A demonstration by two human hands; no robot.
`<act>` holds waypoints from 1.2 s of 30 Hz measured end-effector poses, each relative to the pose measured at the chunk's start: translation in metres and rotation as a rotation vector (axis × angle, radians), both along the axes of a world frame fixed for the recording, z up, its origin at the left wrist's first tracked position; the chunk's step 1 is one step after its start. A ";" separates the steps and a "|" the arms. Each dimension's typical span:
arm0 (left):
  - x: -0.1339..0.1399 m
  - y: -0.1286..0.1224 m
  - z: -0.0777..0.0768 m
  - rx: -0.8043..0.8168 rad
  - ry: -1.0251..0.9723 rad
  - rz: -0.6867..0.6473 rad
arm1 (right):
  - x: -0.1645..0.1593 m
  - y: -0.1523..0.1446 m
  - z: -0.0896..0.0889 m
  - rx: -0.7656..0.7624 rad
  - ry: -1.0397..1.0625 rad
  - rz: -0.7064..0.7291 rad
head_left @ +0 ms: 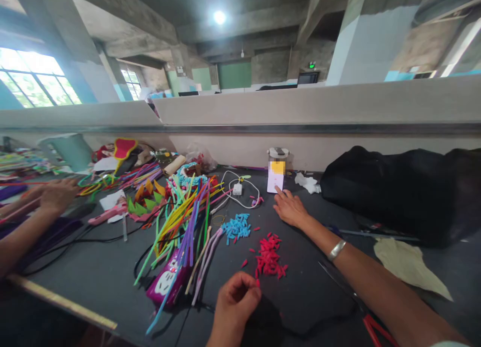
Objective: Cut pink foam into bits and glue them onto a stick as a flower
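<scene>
My left hand (237,303) is at the front of the dark table, thumb and forefinger pinched together. A small red pointed piece (257,283) shows at its fingertips. Just beyond lies a loose pile of similar red pieces (269,256), with a pile of blue pieces (236,226) to its left. My right hand (291,209) reaches forward with fingers extended, the index fingertip on the lower screen of a phone (275,181). The phone stands upright against a container with a whitish lid (278,151). The phone's upper part is blurred out.
Colourful pipe cleaners (188,216) cover a purple power strip (165,284) on the left. A white charger (237,189) and cable lie behind. Red-handled scissors (370,327), a cloth (411,267) and a black bag (387,191) are on the right. Another person's hands (56,199) work at far left.
</scene>
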State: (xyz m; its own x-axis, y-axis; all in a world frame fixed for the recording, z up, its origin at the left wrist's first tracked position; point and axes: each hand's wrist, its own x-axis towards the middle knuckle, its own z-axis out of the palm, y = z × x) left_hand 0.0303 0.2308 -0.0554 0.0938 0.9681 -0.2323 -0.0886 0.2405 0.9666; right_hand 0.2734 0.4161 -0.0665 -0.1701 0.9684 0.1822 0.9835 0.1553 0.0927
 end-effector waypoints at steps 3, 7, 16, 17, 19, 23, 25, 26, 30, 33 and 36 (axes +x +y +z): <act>-0.001 0.001 -0.002 0.002 0.008 0.000 | 0.002 0.007 -0.004 -0.008 0.007 -0.017; 0.000 0.000 -0.002 0.004 0.018 -0.011 | 0.002 0.010 -0.005 -0.008 0.002 -0.018; 0.000 0.000 -0.001 -0.011 -0.003 -0.035 | 0.002 0.014 -0.002 0.003 -0.017 -0.025; 0.000 0.001 -0.002 -0.011 -0.005 -0.040 | 0.001 0.014 -0.002 0.001 -0.016 -0.028; -0.001 0.001 -0.003 -0.006 -0.007 -0.048 | 0.001 0.015 -0.002 -0.006 -0.014 -0.034; -0.001 0.001 -0.003 -0.001 -0.007 -0.052 | -0.001 0.015 -0.001 -0.029 -0.001 -0.053; -0.001 0.001 -0.002 -0.004 -0.014 -0.052 | -0.002 0.016 0.000 -0.044 0.009 -0.058; -0.001 0.001 -0.001 -0.004 -0.020 -0.052 | -0.002 0.016 0.001 -0.052 0.016 -0.057; 0.000 0.002 -0.001 -0.006 -0.033 -0.046 | 0.002 0.019 0.008 -0.118 0.054 -0.025; -0.001 0.003 -0.003 -0.020 -0.038 -0.047 | 0.008 0.020 0.014 -0.173 0.083 0.000; -0.001 0.005 -0.007 -0.016 -0.042 -0.039 | 0.017 0.019 0.021 -0.210 0.102 0.035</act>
